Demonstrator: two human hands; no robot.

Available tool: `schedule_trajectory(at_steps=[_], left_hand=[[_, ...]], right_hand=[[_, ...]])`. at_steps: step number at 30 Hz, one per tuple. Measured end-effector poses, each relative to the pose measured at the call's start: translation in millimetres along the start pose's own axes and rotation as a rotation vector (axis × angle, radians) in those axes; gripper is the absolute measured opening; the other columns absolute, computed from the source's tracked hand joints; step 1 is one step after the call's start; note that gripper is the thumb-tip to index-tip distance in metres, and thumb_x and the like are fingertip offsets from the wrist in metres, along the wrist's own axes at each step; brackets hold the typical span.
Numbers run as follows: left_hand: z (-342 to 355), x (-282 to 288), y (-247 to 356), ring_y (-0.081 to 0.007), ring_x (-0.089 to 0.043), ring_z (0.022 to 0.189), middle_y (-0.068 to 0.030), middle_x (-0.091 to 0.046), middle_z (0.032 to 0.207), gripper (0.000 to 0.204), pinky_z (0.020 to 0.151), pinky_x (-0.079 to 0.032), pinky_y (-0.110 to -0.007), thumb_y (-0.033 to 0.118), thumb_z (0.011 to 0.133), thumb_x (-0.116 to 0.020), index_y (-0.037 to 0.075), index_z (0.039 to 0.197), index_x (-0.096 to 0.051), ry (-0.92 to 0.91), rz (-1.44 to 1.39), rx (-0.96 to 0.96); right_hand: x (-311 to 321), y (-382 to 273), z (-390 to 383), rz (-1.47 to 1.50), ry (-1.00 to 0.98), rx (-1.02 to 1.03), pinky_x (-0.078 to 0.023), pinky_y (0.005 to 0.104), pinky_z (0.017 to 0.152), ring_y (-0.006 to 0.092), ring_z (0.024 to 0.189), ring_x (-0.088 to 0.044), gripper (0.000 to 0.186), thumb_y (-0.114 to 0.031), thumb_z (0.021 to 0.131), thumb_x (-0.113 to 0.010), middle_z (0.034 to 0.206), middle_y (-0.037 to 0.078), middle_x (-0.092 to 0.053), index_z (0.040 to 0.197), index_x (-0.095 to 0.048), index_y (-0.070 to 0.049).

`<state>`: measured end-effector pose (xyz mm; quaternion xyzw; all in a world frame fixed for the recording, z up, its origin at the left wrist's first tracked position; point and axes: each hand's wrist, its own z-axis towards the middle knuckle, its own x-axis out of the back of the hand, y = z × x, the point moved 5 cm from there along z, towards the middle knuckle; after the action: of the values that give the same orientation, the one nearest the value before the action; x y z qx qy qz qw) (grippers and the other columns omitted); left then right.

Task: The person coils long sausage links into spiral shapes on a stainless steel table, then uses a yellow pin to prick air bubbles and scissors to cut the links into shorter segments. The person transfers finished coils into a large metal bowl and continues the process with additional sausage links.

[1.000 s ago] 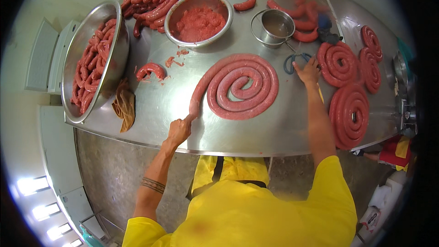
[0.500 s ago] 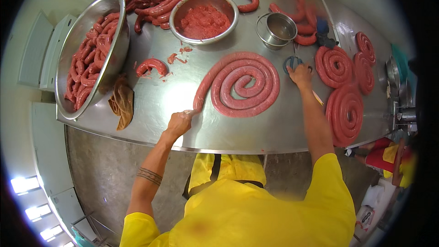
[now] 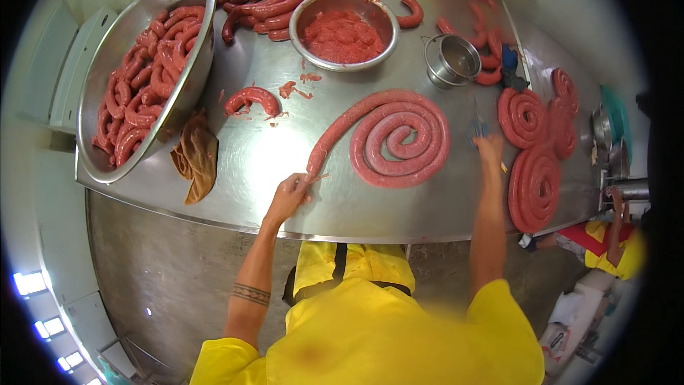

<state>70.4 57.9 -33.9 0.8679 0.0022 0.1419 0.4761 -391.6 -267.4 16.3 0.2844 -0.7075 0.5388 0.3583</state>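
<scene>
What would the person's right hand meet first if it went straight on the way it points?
The right hand is at the blue-handled scissors; beyond them, it would probably first meet a sausage just right of the metal pot, though depth is unclear and it might brush the pot instead.

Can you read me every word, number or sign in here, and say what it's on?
None can be read.
Package at lower right: its marks are too small and blurred.
Left forearm: a dark pattern, no letters.
Middle coil: no writing shows.
</scene>
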Motion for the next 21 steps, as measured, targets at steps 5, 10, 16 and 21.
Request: schedule_trajectory(at_steps=[5, 10, 16, 21], left_hand=[[-35, 10, -22, -0.0068, -0.043, 0.058, 0.0004, -0.059, 0.067, 0.033, 0.055, -0.039, -0.025, 0.030, 0.107, -0.051, 0.004, 0.099, -0.069, -0.058, -0.101, 0.064], [-42, 36, -23, -0.0077, -0.051, 0.061, -0.0013, -0.060, 0.066, 0.030, 0.055, -0.041, -0.026, 0.026, 0.106, -0.053, 0.002, 0.097, -0.069, 0.016, -0.047, -0.030], [-47, 44, 1, -0.0143, -0.060, 0.058, -0.0087, -0.065, 0.066, 0.028, 0.057, -0.047, -0.031, 0.023, 0.104, -0.056, -0.001, 0.097, -0.068, 0.053, 0.130, -0.154], [-44, 55, 51, -0.0139, -0.059, 0.057, -0.0101, -0.064, 0.064, 0.026, 0.058, -0.048, -0.031, 0.022, 0.103, -0.057, 0.000, 0.093, -0.067, 0.009, 0.244, -0.245]], right_hand=[[-24, 2, -182, 0.557, -0.592, 0.113, -0.045, 0.0237, 0.072, 0.0079, 0.079, -0.055, 0.021, -0.005, 0.084, -0.068, 0.084, -0.004, -0.058, 0.105, -0.065, -0.008], [-125, -59, -355, 0.825, -1.601, -0.203, -0.039, 0.0207, 0.056, 0.0057, 0.070, -0.051, 0.068, -0.076, 0.089, -0.051, 0.088, -0.002, -0.056, 0.107, -0.058, -0.011], [-199, -116, -372, 0.835, -1.618, -0.357, -0.027, 0.0185, 0.043, 0.0041, 0.059, -0.046, 0.065, -0.077, 0.087, -0.052, 0.079, -0.003, -0.050, 0.091, -0.049, -0.013], [-199, -104, -353, 0.704, -1.561, -0.290, -0.030, 0.0211, 0.044, 0.0055, 0.056, -0.047, 0.045, -0.053, 0.098, -0.059, 0.076, -0.004, -0.049, 0.084, -0.050, -0.012]])
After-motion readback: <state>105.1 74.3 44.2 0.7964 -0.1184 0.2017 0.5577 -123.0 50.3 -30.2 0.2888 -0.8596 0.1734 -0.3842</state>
